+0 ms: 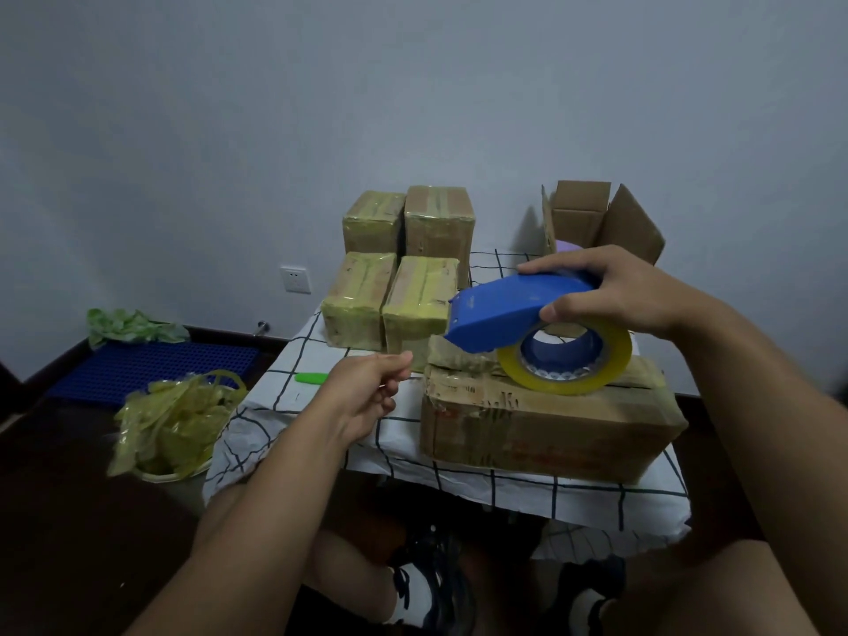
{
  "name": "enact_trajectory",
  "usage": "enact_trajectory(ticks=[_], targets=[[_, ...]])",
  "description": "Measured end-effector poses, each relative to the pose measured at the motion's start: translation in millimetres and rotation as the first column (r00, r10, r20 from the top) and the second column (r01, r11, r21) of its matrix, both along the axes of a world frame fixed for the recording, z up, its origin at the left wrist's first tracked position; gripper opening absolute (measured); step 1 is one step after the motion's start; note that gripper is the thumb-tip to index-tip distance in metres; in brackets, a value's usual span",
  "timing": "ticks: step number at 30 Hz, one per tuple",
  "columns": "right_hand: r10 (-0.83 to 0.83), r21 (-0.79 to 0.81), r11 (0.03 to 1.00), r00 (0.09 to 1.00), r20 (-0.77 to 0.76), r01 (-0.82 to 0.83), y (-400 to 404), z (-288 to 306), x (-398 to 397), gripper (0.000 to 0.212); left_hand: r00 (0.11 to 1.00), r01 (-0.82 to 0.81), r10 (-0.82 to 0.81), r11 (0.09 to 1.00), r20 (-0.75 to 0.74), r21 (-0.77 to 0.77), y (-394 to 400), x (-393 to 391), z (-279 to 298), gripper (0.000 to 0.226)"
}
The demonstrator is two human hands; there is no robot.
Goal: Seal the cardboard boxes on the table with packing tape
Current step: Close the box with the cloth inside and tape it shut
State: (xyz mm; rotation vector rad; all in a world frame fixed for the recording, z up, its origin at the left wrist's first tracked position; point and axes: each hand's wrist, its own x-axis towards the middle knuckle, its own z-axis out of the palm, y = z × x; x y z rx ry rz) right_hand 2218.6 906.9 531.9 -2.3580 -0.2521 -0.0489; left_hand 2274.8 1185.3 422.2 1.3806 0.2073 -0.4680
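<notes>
Head view, box: a wide brown cardboard box with wrinkled tape on its lid lies at the near right of the checked-cloth counter, under the right hand and just right of the left.
Right hand: grips a blue plastic tape dispenser from above; its round yellow tape roll rests on the box lid.
Left hand: fingers curled, thumb and fingertips pinched together near the dispenser's mouth; whether they hold tape, I cannot tell.
Behind: four tape-wrapped, glossy yellowish boxes; one open cardboard box.
</notes>
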Motion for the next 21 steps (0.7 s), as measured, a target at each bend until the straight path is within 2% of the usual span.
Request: enact_trajectory(ticks=[9,12,17,21], targets=[[-0.001,-0.043,0.999,0.999,-0.037,-0.001,12.3,5.8,3.2,0.040,0.998,0.038,-0.040,0.998,-0.049,-0.040,7.7,2.9,-6.9,0.007],[-0.004,-0.033,0.999,0.999,-0.042,0.003,12.7,3.3,3.2,0.039,0.997,0.064,-0.066,0.998,-0.048,-0.028,3.3,0.3,-13.6,0.007],[-0.007,-0.034,0.999,0.998,-0.056,0.005,14.0,0.9,3.5,0.039,0.978,0.196,-0.196,0.981,-0.066,-0.002,-6.9,-5.1,-23.8,0.011],[-0.013,-0.036,0.999,0.998,-0.053,0.011,15.2,-1.3,3.5,0.039,0.980,0.191,-0.188,0.981,-0.070,0.026,-11.1,-6.3,-23.4,0.015]])
